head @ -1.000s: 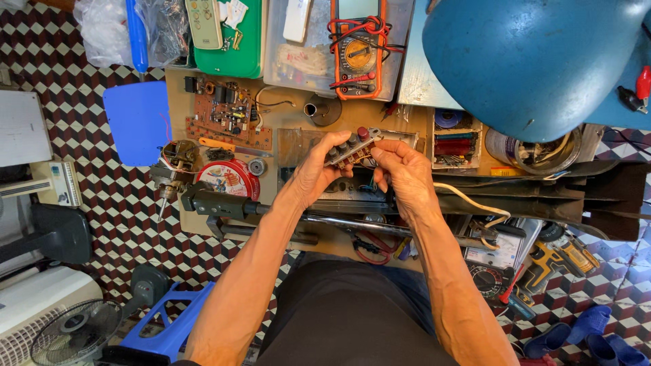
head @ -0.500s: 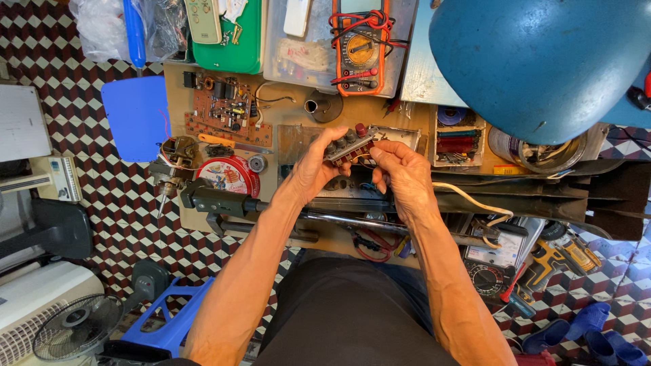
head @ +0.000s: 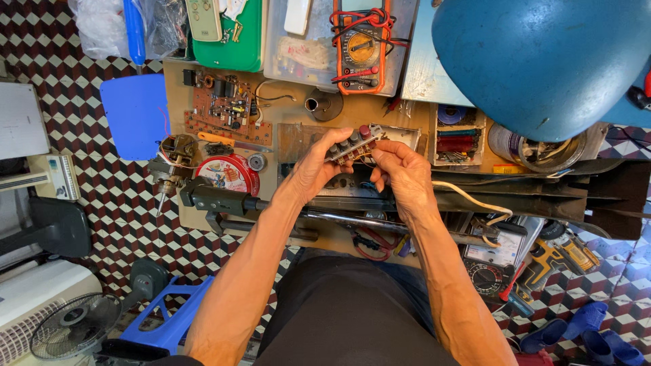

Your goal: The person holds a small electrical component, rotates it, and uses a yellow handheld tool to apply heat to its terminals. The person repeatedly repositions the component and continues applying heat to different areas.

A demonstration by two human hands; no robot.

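Both my hands hold a small switch block with a row of dark and red push buttons, lifted above the workbench. My left hand grips its left end from below, thumb up along the side. My right hand pinches the right underside, where thin wires hang. Beneath them lies a clear plastic panel on the brown workbench.
A brown circuit board, a round red tin and an orange multimeter lie around. A large blue lamp shade hangs at upper right. A blue stool, a fan and a checkered floor sit below left.
The view has shifted slightly; the hands keep holding the switch block at the same spot, with the fingers of my right hand adjusting a little under it.
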